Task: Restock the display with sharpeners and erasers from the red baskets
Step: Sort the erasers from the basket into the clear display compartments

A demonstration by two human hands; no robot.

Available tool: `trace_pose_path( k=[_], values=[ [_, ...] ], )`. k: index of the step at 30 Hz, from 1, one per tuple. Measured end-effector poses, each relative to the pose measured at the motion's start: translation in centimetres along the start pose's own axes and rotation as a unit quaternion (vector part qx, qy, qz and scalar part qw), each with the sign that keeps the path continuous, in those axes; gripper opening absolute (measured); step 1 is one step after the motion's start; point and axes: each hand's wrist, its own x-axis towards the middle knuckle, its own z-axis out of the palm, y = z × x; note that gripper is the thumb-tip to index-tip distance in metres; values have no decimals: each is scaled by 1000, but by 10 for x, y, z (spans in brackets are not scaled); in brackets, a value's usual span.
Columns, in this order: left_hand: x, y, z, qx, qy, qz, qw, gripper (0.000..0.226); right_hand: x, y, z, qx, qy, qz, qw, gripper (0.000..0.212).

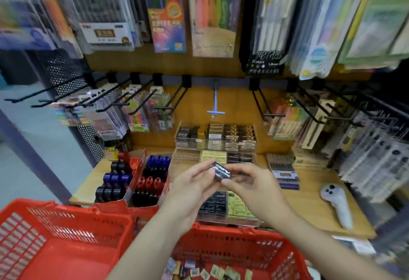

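A small black eraser with white lettering is held in the middle of the view, above the clear tiered display. My left hand pinches its left end and my right hand pinches its right end. The display's compartments hold rows of black and yellow erasers. Two red baskets stand at the bottom: the left basket shows a bare floor, while the right basket holds several small wrapped erasers. Red cardboard boxes to the left hold blue, red and black sharpeners.
A white hand controller lies on the wooden shelf at the right. Black hooks with hanging pen packs stick out above the display on both sides. A stack of pen boxes sits right of the display.
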Motion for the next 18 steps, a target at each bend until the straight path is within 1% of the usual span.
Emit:
trace_pose_path(
  k=[3,7,9,10,11,12,13,14,15,16,18],
  values=[
    [2,-4,4,90,12,14,996,30,0,8,-10,-19,-19,16,1000,30],
    [10,-14,2,90,28,5,996,31,6,15,-14,21,-11,44,999,32],
    [19,-19,2,108,23,-5,994,34,11,24,-16,-6,-23,55,998,32],
    [25,-22,2,150,19,-3,989,37,16,32,-18,-32,-18,66,997,31],
    [33,-25,0,232,18,6,973,42,24,41,-23,-69,-1,82,994,31],
    [41,-30,-4,343,16,20,939,50,32,52,-28,-119,24,99,988,31],
    [48,-34,-9,458,6,35,888,59,41,62,-34,-173,47,115,977,33],
    [55,-39,-15,550,-11,48,834,65,49,73,-39,-220,61,124,966,35],
    [62,-45,-21,612,-32,49,789,70,57,82,-41,-251,68,130,957,36],
    [68,-50,-27,657,-56,40,751,74,64,91,-41,-267,71,135,952,37],
    [77,-60,-38,722,-95,10,685,79,80,104,-34,-284,81,146,944,38]
  ],
)
